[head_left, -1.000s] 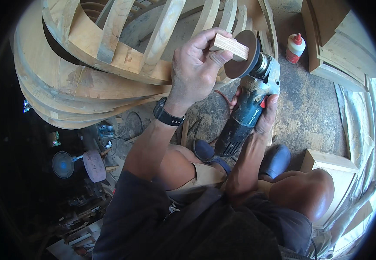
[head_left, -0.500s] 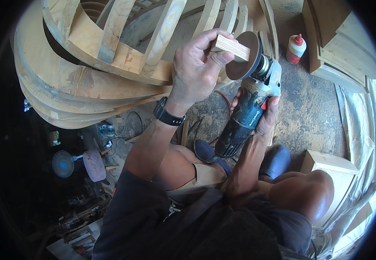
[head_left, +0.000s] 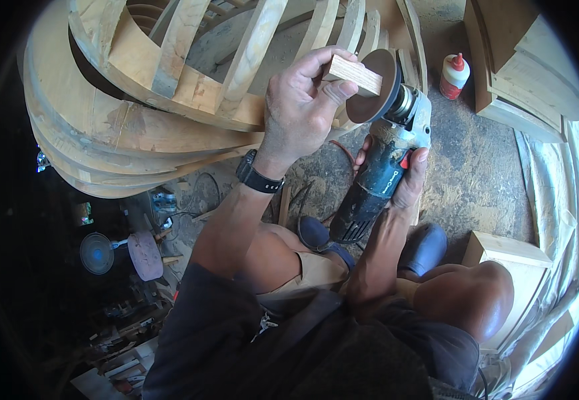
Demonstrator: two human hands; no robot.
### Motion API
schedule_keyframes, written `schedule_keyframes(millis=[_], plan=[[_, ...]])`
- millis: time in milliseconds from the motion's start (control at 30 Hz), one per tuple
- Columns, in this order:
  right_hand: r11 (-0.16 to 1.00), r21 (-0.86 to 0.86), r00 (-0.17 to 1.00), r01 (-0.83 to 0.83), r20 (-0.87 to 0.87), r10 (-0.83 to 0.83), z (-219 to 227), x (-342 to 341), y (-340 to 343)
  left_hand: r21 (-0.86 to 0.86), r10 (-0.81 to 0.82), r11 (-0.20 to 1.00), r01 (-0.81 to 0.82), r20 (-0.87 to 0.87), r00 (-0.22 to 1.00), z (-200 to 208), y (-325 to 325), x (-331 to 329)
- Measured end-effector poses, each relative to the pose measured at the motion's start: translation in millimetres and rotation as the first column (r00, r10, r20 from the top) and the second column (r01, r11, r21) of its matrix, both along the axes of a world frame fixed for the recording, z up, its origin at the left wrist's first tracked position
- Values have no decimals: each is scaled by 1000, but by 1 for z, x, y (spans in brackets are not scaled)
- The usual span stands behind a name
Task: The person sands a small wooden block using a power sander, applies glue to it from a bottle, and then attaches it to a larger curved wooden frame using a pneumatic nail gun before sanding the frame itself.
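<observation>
Partly, the grinder [head_left: 377, 175] hides the right hand [head_left: 407, 189] gripping it.

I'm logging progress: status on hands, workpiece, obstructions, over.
Left hand gripping pale rectangular wooden block. Right hand around dark teal angle grinder. Block's end at round brown sanding disc; nothing visible between.

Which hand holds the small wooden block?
The left hand, the one with the black wristband, pinches the block; the right hand grips the power tool.

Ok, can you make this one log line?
left hand: holds wood block; right hand: grips angle grinder; wood block: at disc face
</observation>
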State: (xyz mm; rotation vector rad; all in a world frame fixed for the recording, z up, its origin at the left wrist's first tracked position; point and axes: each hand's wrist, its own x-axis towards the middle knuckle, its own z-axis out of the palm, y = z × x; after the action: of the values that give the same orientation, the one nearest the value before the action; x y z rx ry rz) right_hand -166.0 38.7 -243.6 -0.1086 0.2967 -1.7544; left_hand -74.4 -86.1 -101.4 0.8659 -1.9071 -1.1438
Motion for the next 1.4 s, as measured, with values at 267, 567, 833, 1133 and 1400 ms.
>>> schedule_keyframes(millis=[267,567,833,1133,1400], plan=[[1000,16,1000,9,-23,-9,1,-1,0,56,-64,996,62,20,998,3,0,2],[1000,3,1000,22,9,-22,3,-10,-1,5,-39,999,39,-56,998,0,0,-2],[1000,-10,998,2,57,-2,7,-6,1,45,-47,998,46,30,998,7,2,0],[1000,-28,999,6,32,-5,6,-4,2,41,-32,999,32,3,999,5,1,1],[999,33,998,24,50,-26,7,-2,0,28,-58,998,57,48,997,5,-1,1]])
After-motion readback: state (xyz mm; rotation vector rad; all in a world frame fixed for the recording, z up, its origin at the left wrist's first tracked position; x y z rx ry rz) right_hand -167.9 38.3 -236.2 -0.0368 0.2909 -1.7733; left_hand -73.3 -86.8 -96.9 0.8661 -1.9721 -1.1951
